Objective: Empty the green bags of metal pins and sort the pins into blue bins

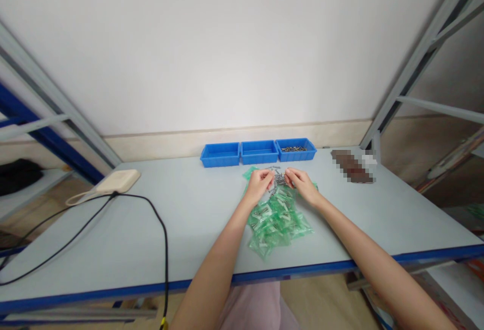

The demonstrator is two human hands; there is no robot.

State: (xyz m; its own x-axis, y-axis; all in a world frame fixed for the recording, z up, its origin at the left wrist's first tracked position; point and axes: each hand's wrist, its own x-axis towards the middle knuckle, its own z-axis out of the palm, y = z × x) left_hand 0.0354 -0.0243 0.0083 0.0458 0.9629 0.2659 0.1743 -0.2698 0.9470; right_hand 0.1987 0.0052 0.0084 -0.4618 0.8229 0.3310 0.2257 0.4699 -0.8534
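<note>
A loose heap of small grey metal screws [278, 176] lies on the table just beyond a pile of green plastic bags [274, 225], with small metal parts visible inside the bags. My left hand [259, 185] and my right hand [300, 184] sit on either side of the screws, fingertips curled down at the heap's edges. Whether either hand pinches a screw is hidden by the fingers.
Several blue plastic bins [259, 152] stand in a row at the table's far edge, the rightmost holding small dark parts. A pixelated brown-and-white object [352, 166] lies to the right. A cream pad [119, 181] and black cable [165, 234] lie left on the pale table [113, 236].
</note>
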